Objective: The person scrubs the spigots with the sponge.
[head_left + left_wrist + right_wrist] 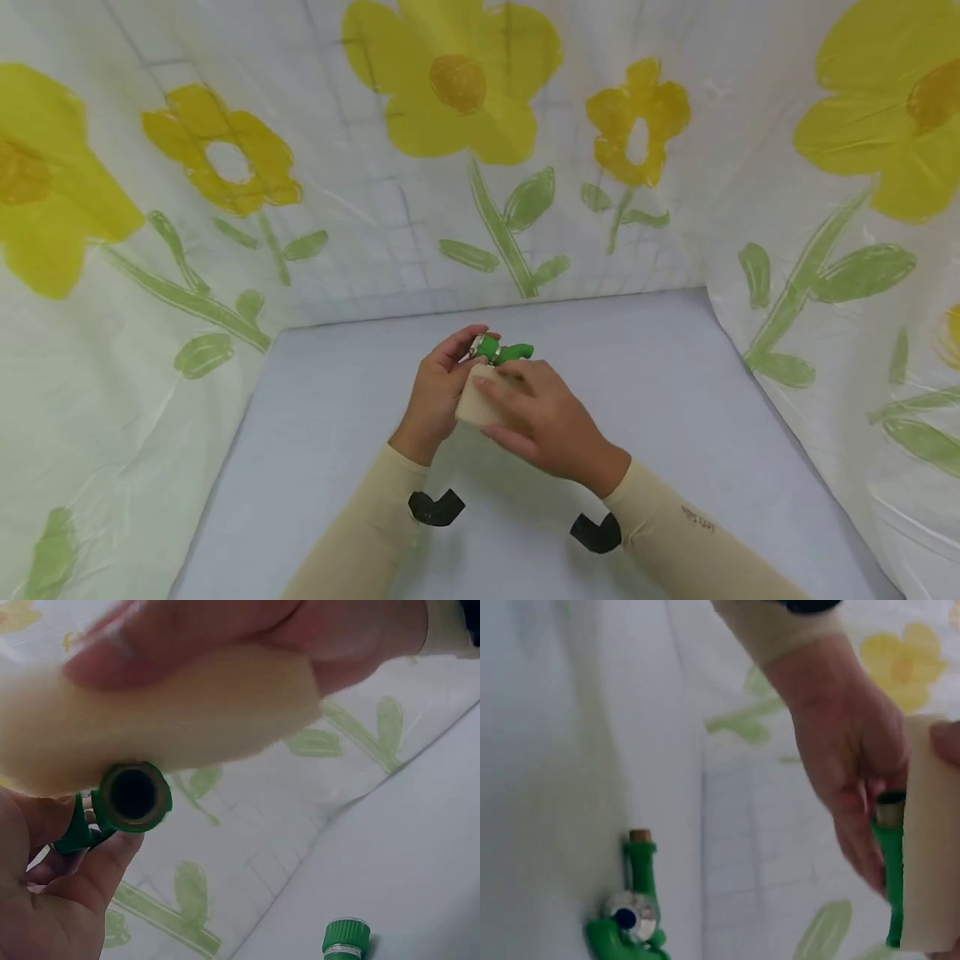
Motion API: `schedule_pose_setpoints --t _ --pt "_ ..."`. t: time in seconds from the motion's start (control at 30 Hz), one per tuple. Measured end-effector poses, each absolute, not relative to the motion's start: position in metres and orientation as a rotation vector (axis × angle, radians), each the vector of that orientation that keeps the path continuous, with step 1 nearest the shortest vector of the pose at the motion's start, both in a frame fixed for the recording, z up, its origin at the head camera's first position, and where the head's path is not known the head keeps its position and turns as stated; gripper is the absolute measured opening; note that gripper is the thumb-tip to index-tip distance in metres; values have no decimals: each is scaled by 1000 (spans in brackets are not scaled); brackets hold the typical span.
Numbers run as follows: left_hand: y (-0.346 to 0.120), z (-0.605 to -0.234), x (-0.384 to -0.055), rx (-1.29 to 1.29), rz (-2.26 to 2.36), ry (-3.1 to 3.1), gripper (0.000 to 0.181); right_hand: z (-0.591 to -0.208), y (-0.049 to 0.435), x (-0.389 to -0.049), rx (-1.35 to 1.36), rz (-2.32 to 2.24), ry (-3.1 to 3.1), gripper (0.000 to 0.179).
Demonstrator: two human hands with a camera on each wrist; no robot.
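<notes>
My left hand [435,396] holds a green tap [489,347] with a silver-coloured part, above the middle of the table. In the left wrist view, the tap's round open end [135,797] faces the camera. My right hand [558,417] grips a thick beige sponge [472,404], thumb and fingers on its opposite sides. The sponge lies right along the tap, overlapping much of it in the right wrist view. Part of the left hand's grip is hidden behind the tap and sponge.
Another green tap [641,874] with a silver-coloured round part lies on the pale table [322,500]. A ribbed green end piece [346,936] shows on the table in the left wrist view. White sheeting [375,242] with painted yellow flowers surrounds the table's back and sides.
</notes>
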State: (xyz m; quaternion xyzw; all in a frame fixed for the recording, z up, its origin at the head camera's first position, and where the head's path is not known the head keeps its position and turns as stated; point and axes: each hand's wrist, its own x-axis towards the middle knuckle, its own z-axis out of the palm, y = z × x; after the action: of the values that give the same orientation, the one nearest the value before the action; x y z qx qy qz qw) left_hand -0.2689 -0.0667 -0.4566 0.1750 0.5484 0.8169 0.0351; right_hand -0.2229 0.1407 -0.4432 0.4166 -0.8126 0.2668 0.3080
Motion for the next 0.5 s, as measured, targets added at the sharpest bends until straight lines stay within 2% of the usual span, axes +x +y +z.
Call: schedule_pose_setpoints --t 0.23,0.5 --pt "-67 -455 -267 561 2497 1577 43 -447 163 -244 703 794 -2236 57" --pt "-69 -456 -268 544 2518 1668 38 -448 137 -220 1063 708 -2161 52"
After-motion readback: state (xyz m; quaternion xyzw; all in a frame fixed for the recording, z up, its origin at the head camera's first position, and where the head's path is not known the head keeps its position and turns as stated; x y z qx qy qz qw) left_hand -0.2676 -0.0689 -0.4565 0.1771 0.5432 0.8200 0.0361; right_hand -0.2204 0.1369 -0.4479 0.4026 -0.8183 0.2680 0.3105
